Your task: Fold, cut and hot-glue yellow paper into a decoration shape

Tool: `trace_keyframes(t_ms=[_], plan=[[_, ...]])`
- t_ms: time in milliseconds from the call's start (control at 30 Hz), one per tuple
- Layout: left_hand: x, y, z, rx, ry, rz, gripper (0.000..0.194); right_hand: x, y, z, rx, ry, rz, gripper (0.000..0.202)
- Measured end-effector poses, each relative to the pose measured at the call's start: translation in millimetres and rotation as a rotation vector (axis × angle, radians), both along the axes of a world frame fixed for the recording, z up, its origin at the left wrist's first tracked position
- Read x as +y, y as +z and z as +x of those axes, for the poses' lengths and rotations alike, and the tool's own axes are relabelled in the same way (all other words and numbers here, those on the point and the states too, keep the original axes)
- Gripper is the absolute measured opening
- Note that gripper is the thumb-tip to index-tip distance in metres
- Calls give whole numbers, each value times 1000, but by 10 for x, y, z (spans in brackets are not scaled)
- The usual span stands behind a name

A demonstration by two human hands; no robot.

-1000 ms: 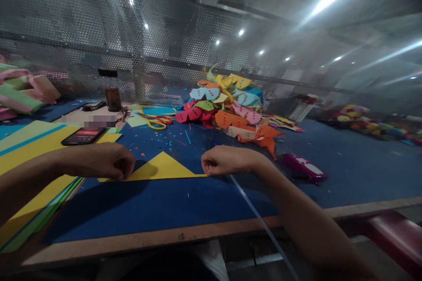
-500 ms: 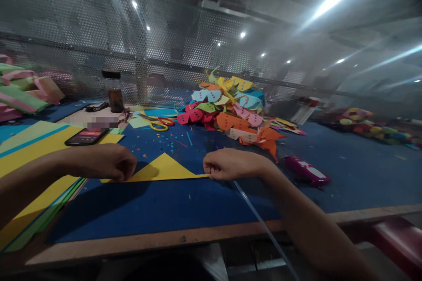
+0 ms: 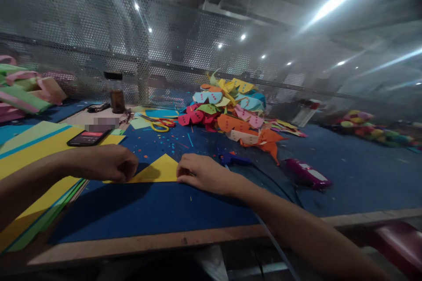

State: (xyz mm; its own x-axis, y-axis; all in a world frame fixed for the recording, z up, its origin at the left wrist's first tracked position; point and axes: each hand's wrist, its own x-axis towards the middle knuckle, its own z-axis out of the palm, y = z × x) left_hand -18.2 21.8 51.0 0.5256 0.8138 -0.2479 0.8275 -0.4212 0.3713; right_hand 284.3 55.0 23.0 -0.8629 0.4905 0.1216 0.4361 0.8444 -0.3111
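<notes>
A sheet of yellow paper lies on the blue table surface, folded so that a peak points away from me and a straight edge runs along the near side. My left hand is curled, with its fingertips closed on the left part of that edge. At the right of the peak, my right hand pinches the same edge between thumb and fingers and covers the paper's right end. A blue glue gun with a dark cord lies just beyond my right wrist.
Yellow and red-handled scissors lie behind the paper. A heap of coloured paper cut-outs stands at the back. To the left are stacked paper sheets, a phone and a jar. At right lies a purple case.
My right hand has slid left along the near edge, from the paper's right tip towards the peak, uncovering the glue gun. My left hand has stayed in place on the paper.
</notes>
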Motion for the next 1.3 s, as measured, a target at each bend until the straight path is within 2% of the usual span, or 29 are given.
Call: trace_keyframes(t_ms=[100,200,400,500,933,1100,1300], plan=[[19,-33,-25,-13,-25,24,29,13,-26,11,14,19,17,4],[62,-97,11,-21,-70,29,22,9,-21,25,11,43,53,6],[51,-334,258,-106,-144,341,17,-20,-27,17,-46,72,192,8],[2,-409,321,-102,-170,417,19,-49,-10,10,-77,83,243,10],[-13,-555,286,-31,-399,770,19,-94,-4,-36,-176,99,390,13],[-12,-567,288,-21,-413,820,20,-79,-41,-31,-160,106,409,14],[-25,-562,295,-37,-390,790,18,-55,-70,-37,-135,126,434,13]])
